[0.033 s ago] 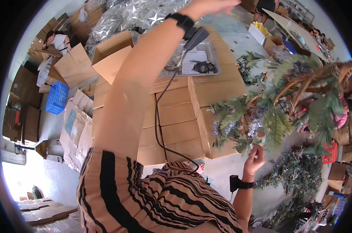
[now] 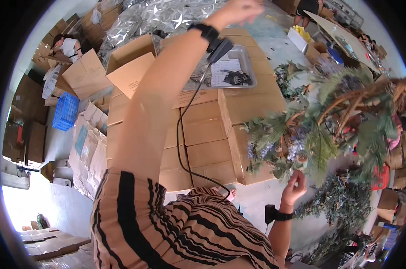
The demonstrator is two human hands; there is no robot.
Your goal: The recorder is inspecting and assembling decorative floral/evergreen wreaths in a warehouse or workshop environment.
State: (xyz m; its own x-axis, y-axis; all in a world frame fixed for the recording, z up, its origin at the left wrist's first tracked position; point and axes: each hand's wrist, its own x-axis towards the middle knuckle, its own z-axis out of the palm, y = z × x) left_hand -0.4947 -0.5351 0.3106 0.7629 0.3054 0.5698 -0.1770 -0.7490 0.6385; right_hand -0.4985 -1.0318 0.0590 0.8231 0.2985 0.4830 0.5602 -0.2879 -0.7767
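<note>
My left arm rises across the middle of the picture, and my left hand (image 2: 236, 10) is at the top edge with its fingers curled; what it holds is hidden. A black wrist band (image 2: 206, 31) with a dangling cable sits on that arm. My right hand (image 2: 294, 186) reaches up at the lower right and pinches a sprig at the bottom edge of a large wreath (image 2: 332, 121). The wreath is made of green foliage, pale purple flower spikes and brown twigs. A black band is also on my right wrist (image 2: 274, 214).
Stacked cardboard boxes (image 2: 203, 134) fill the middle, with a metal tray (image 2: 250, 67) of papers and dark bits on top. Silver foil sheeting (image 2: 167, 15) lies behind. A blue crate (image 2: 65, 112) and another person (image 2: 68, 45) are at the left. More greenery (image 2: 341, 210) lies lower right.
</note>
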